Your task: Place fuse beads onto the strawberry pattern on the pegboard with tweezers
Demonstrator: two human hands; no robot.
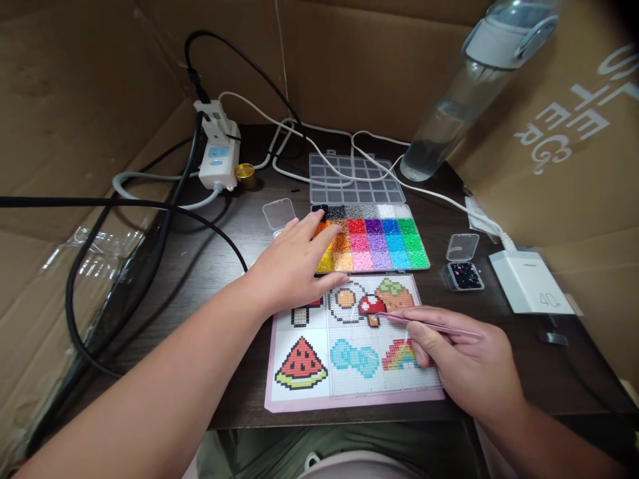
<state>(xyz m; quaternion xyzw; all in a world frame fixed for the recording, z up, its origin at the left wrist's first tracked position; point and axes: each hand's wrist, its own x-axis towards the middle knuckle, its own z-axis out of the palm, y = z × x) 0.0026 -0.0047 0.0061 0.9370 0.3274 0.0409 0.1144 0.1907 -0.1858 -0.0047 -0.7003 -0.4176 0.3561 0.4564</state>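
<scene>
My left hand (297, 263) reaches with spread fingers over the left side of a compartment box of coloured beads (374, 243), fingertips at the black and orange sections. In my right hand (464, 359) is a pair of pink tweezers (434, 324), their tips at the small red mushroom (372, 307) on a clear pegboard (389, 389). The board lies on a printed pattern sheet (294, 342) with a watermelon (301, 366). Around the mushroom are an egg (344, 301), an orange fruit shape (397, 293), a blue bow (354, 358) and a rainbow (399, 356).
The bead box's clear lid (357, 178) lies folded back. A small open case of dark beads (464, 275) and a white charger (532, 283) stand at the right. Behind are a water bottle (449, 113), a gold cup (244, 176), a power strip (219, 156) and cables.
</scene>
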